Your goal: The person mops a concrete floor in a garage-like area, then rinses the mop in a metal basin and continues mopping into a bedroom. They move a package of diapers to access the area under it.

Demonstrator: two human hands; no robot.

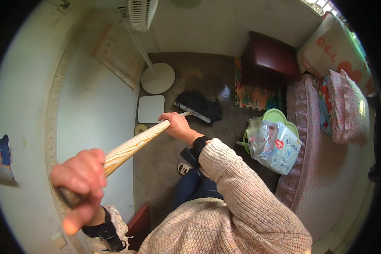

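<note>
your left hand (81,175) and right hand (176,125) were clamped on the broom (136,139); its bristles rested on the floor (173,80). no swept pile showed; sweeping seemed barely begun.

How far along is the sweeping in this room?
No swept pile or dustpan shows, so nothing looks finished. In hand: the left hand grips the top of the wooden broom handle and the right hand holds it lower down, with the black broom head on the grey floor by the fan base. The rest of the floor seems left.
</note>
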